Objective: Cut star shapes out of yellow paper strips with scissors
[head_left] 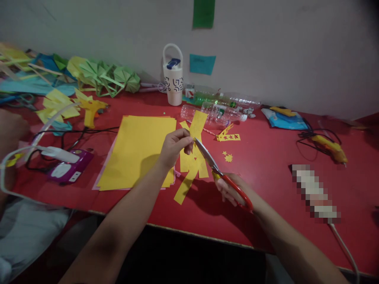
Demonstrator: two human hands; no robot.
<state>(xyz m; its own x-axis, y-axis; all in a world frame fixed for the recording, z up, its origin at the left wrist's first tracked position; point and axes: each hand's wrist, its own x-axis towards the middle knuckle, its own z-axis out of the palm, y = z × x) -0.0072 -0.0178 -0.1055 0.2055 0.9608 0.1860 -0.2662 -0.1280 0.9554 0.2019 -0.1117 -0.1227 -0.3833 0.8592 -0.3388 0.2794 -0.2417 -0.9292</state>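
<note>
My left hand [177,145] is closed in a pinch over the yellow paper strips, on a small piece of yellow paper [194,141] that barely shows at the fingertips. My right hand [229,189] grips red-handled scissors [213,163], whose blades point up and left with the tips at that pinch. Below both hands lie overlapping yellow paper strips [183,188]. To their right are a strip with star-shaped holes [231,137] and small yellow paper stars [228,157]. A stack of yellow sheets [142,152] lies under and beside my left wrist.
Clear plastic bottles [214,112] and a white tumbler [174,85] stand or lie at the back. Glue guns [90,110] with cords and a purple power box [71,165] are around. Folded paper crafts [103,75] fill the back left. Another person's arm [10,138] is at left.
</note>
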